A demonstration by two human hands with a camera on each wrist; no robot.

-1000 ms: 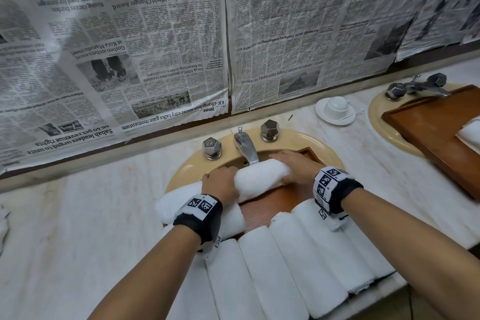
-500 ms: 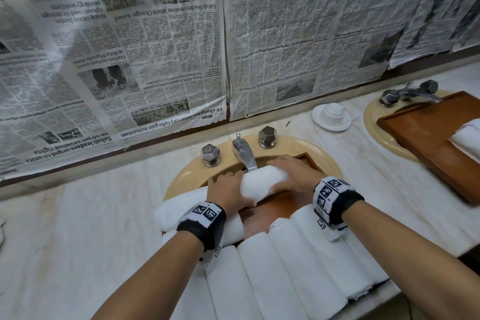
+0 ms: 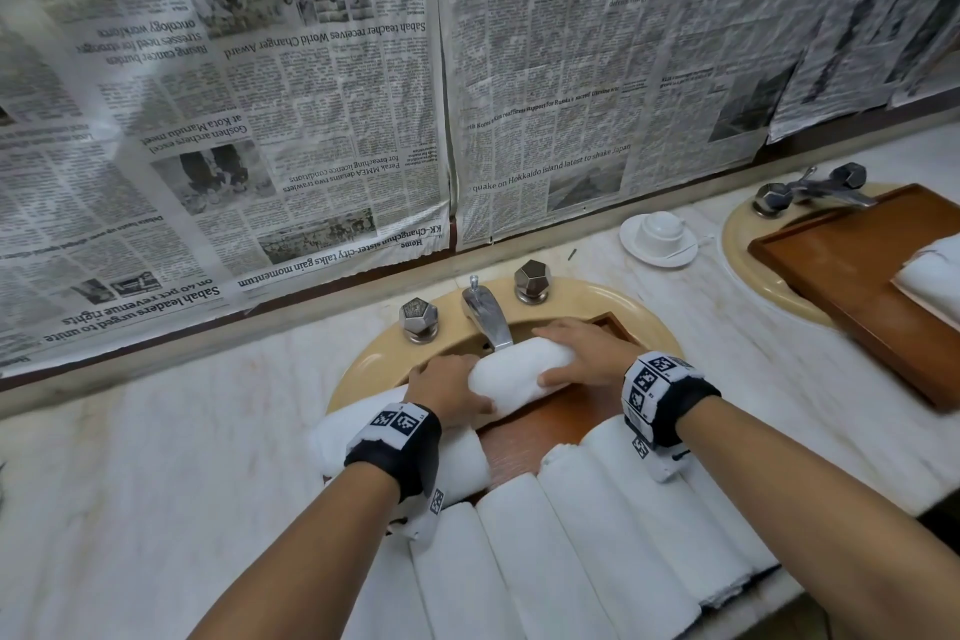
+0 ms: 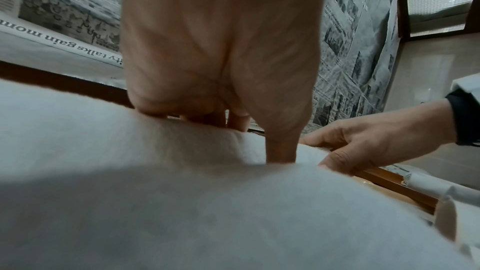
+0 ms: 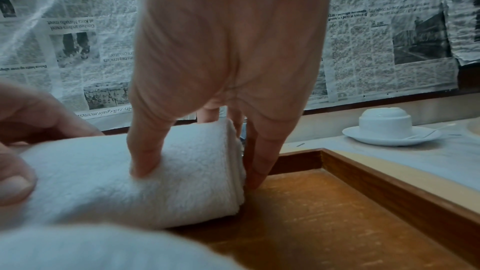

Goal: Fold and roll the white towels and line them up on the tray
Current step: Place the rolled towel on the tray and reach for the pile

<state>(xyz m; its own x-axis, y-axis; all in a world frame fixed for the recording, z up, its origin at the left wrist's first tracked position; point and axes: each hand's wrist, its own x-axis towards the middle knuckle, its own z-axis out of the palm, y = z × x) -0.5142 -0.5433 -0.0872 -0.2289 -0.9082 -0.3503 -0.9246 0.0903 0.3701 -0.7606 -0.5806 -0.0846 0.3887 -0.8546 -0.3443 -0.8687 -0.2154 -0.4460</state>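
Newspaper sheets cover the wall behind a marble desk with two beige basins. From the head view, a wooden tray lies across the near basin, under the tap. Both hands hold one rolled white towel lying crosswise at the tray's far end: the left hand curls over its left end, the right hand over its right end. Nearer the camera, a row of finished rolls lies side by side, and another roll sits under the left wrist. A white cup and saucer stand near the far basin, where a second tray carries more towelling.

From the left wrist, the left hand has its thumb dug into the towel, fingers wrapped behind it – how far is hidden by the cloth.

From the right wrist, the right hand pinches the roll's end, thumb on the near side, fingers down past its layered edge towards the tray floor.

The step in hand seems to be setting this roll into place. Next, it likely needs turning to match the row and tucking against its neighbour without loosening – whether the loose edge is underneath cannot be seen. The row's near ends are cut off by the frame.
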